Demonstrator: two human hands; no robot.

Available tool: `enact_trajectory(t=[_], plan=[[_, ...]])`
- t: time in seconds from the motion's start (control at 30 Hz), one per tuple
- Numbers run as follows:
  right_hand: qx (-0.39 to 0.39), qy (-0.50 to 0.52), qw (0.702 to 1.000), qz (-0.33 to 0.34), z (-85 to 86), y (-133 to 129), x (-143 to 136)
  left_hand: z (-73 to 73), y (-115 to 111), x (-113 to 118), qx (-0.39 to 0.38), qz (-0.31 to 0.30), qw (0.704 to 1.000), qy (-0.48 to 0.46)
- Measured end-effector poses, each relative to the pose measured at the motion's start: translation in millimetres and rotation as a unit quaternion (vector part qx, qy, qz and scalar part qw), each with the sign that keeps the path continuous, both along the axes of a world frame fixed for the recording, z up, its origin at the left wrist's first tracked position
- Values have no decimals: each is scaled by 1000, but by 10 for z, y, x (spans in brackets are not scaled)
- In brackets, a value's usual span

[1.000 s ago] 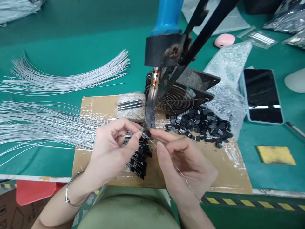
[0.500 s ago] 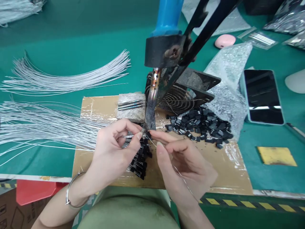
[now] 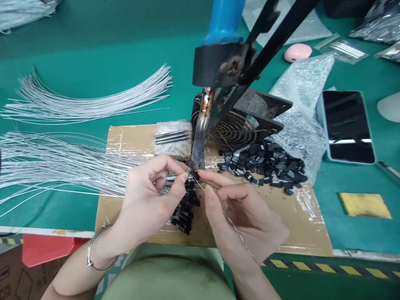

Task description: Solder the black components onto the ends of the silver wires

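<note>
My left hand [image 3: 151, 200] is closed, thumb and forefinger pinching the end of a thin silvery-white wire just below the tip of a soldering iron [image 3: 200, 141]. A small black connector [image 3: 196, 176] sits at that spot, partly hidden by fingertips. In my right hand [image 3: 250, 221] is a thin strand of solder wire [image 3: 240, 236], its free end reaching the iron's tip and its tail running back over the palm. Below the fingertips lie wires with black connectors [image 3: 184, 216] on their ends. The exact joint is too small to make out.
The iron's black stand [image 3: 278, 37] rises over a fan [image 3: 234, 129]. Loose black connectors [image 3: 265, 164] lie on cardboard [image 3: 300, 225]. Wire bundles [image 3: 93, 102] spread leftward. A phone [image 3: 348, 125], yellow sponge [image 3: 365, 205] and bubble wrap [image 3: 304, 100] are to the right.
The iron, stand and things on the right appear slightly further right in view. Both hands keep the same grip at the iron's tip.
</note>
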State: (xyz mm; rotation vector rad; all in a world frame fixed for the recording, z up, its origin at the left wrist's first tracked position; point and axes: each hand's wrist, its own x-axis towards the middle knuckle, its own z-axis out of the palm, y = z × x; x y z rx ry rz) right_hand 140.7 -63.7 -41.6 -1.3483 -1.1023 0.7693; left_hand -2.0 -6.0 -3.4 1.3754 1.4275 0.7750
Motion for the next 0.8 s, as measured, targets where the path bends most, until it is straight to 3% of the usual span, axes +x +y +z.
enact_trajectory(t=[0.8], plan=[[10,-5,1000,11,-17,13,19,6,8,4,-10,-5,1000,-8]])
